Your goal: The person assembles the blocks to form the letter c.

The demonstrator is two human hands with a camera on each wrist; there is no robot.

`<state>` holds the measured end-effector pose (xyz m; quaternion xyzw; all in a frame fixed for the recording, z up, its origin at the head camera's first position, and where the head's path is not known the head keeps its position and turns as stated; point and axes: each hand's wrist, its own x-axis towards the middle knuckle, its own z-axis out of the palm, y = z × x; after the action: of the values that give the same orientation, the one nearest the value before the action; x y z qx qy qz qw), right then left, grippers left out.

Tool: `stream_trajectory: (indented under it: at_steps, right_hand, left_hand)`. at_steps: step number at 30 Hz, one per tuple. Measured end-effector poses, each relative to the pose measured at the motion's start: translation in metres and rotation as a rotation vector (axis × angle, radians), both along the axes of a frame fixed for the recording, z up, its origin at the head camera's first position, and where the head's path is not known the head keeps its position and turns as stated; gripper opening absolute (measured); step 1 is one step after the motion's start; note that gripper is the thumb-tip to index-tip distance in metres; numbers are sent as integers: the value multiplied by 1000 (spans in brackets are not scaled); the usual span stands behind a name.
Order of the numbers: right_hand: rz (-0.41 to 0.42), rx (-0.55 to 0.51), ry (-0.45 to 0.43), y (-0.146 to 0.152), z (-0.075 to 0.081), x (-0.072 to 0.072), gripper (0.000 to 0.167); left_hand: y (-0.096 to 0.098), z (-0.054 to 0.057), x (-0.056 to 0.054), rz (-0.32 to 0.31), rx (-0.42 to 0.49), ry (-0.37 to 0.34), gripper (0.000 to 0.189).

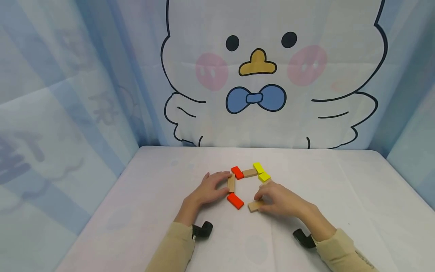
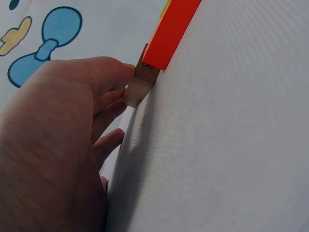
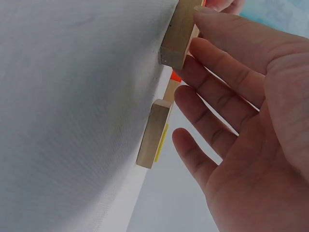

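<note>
My left hand (image 1: 211,187) lies along the left side of a plain wooden block (image 1: 231,184). Its thumb is near the block's front end and the index finger near its far end. In the left wrist view the thumb and fingertips meet this block's end. A red block (image 1: 235,201) touches its front end, and another red block (image 1: 237,172) stands at its far end. My right hand (image 1: 280,199) pinches a second wooden block (image 1: 255,206) between thumb and fingers, close over the cloth. A gap separates that block from the front red one.
A wooden block (image 1: 249,173) and two yellow blocks (image 1: 258,168) continue a rough ring at the far side. Another wooden block (image 3: 154,135) lies beyond my right hand, mostly hidden in the head view. White cloth covers the table (image 1: 163,177); a printed curtain (image 1: 258,124) hangs behind.
</note>
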<state>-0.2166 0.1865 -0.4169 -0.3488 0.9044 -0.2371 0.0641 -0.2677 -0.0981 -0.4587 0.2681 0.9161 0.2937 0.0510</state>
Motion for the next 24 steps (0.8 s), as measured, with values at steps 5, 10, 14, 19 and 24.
stream_trajectory:
  at_steps: [5, 10, 14, 19, 24]
  right_hand:
    - [-2, 8, -13, -1, 2, 1, 18]
    - [6, 14, -11, -2, 4, 2, 17]
    - [11, 15, -25, -4, 4, 2, 17]
    - [24, 1, -53, -6, 3, 2, 17]
    - [30, -2, -62, -7, 0, 2, 17]
  left_hand:
    - [-1, 1, 0, -6, 4, 4, 54]
    - [-1, 3, 1, -13, 11, 10, 54]
    - [-1, 4, 2, -15, 19, 11, 54]
    - [-1, 2, 0, -16, 15, 10, 54]
    - [0, 1, 0, -8, 6, 9, 54]
